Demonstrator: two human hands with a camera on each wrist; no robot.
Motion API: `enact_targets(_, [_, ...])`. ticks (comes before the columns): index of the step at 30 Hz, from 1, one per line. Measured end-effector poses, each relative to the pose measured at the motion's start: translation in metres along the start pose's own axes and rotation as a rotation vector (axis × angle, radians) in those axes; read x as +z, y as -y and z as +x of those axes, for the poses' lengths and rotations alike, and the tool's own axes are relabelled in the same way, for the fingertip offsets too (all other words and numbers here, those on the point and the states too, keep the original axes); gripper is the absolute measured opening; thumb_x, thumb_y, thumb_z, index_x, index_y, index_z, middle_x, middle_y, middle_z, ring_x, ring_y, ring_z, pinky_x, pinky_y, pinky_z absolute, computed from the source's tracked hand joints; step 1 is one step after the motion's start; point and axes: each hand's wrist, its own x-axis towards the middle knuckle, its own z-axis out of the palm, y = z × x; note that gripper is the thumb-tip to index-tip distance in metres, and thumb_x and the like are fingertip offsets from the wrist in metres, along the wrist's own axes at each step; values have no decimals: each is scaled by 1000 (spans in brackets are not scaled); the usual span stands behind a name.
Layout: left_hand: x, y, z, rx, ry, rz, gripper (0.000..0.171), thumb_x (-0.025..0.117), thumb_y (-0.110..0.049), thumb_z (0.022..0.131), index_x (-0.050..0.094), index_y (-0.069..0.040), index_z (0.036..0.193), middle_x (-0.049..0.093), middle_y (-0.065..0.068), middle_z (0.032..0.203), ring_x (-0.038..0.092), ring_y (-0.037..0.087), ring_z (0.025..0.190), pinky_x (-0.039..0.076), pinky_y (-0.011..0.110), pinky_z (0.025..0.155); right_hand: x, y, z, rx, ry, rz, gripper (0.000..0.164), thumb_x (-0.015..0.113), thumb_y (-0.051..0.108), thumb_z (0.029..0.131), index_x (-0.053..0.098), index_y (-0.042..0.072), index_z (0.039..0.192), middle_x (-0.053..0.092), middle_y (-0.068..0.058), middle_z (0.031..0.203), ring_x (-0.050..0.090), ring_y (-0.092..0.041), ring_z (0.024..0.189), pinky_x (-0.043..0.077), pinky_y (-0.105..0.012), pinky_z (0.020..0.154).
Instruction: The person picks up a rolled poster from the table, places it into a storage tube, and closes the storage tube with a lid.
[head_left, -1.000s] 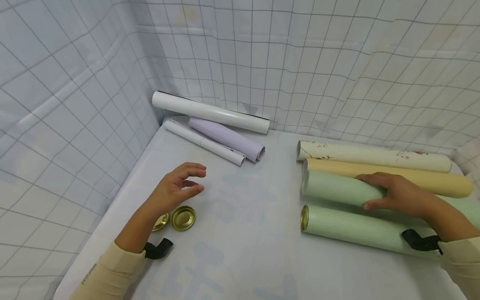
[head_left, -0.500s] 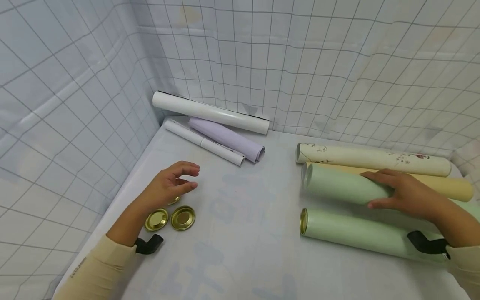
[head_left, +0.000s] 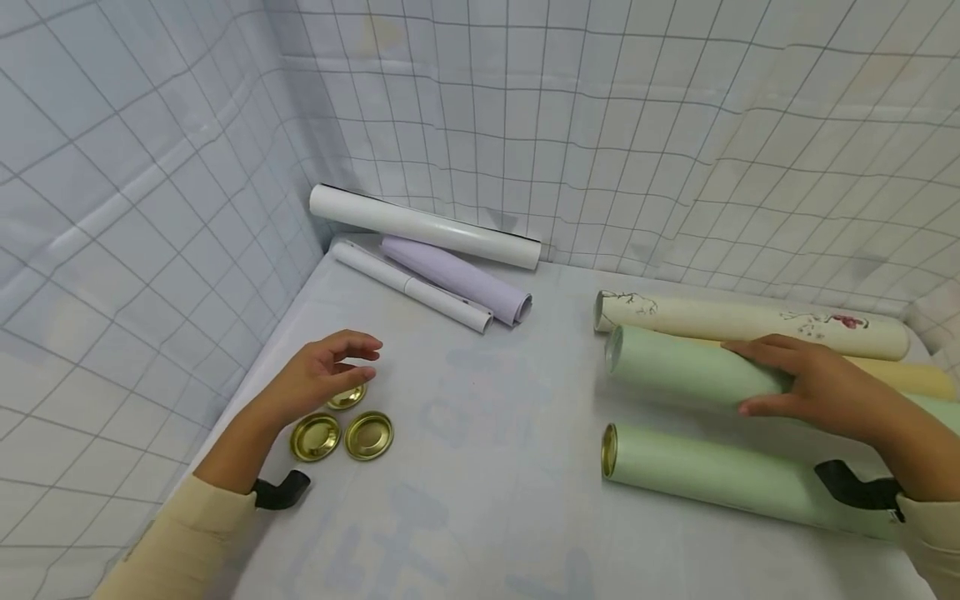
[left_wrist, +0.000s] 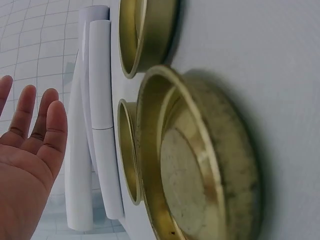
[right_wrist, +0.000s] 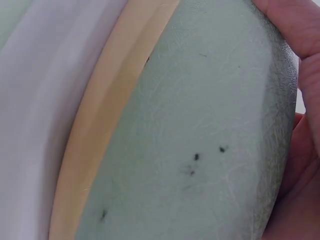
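Observation:
My right hand [head_left: 821, 387] grips a pale green tube [head_left: 690, 367] from above, thumb on the near side and fingers over the far side. No gold shows at its left end. Nearer to me lies a second green tube [head_left: 720, 475], its left end fitted with a gold metal cap [head_left: 610, 451]. My left hand [head_left: 318, 375] hovers with relaxed fingers and holds nothing. Under and beside it lie three shallow gold caps: a near left cap [head_left: 315, 437], a near right cap [head_left: 369, 435] and a partly covered far cap [head_left: 347, 397]. The left wrist view shows their raised rims.
Behind the held tube lie a yellow tube [head_left: 900, 373] and a cream tube with a flower print [head_left: 757, 321]. At the back left are a white roll [head_left: 427, 223], a lilac roll [head_left: 457, 279] and a thin white roll [head_left: 412, 287]. Grid-patterned sheeting [head_left: 600, 125] walls the table.
My left hand has drawn left, uncovering more of the gold caps. My right hand has raised the green tube's left end a little. The nearer green tube has shifted slightly towards me.

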Motion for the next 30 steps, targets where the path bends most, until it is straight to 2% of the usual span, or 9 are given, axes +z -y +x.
enact_targets(5, [-1,1,-8,0,33,11,37,69,-7,94,57,3,128,54,22,131,57,32,119,52,24,91,-1,3,1,-29,-9,-14,78,87,42,73,58,15,140,61,1,124,55,-6,102,40,-10,80])
enact_targets(10, [1,-2,-15,-10,87,84,37,70,-11,94,59,0,127,57,21,127,58,36,115,53,26,89,-2,5,1,-50,-26,-22,78,88,41,72,59,14,139,61,1,123,55,-6,101,39,-8,80])
enact_targets(16, [4,-4,-22,-14,163,174,42,75,-21,91,60,-6,128,61,11,126,60,33,112,52,41,92,-2,5,-2,-51,-34,-23,79,88,41,71,58,15,139,62,-1,124,55,-8,104,37,-7,81])
enact_targets(20, [6,-5,-22,-7,210,197,44,77,-24,89,62,-8,127,61,7,128,59,28,115,49,47,95,-2,5,-4,-70,-53,-26,79,90,37,70,58,15,139,62,-2,123,53,-5,104,36,-7,82])
enact_targets(27, [8,-2,-22,-21,272,167,44,78,-25,88,63,-9,127,59,3,129,56,26,115,50,40,94,-5,7,-9,-22,-46,-28,80,90,36,70,57,17,141,61,-4,125,55,-19,108,37,-10,82])
enact_targets(30, [11,0,-22,-32,304,159,44,78,-27,88,64,-10,126,58,2,128,54,24,116,49,36,94,-6,7,-10,-15,-47,-21,80,90,35,70,57,17,141,61,-4,126,54,-19,109,34,-8,83])
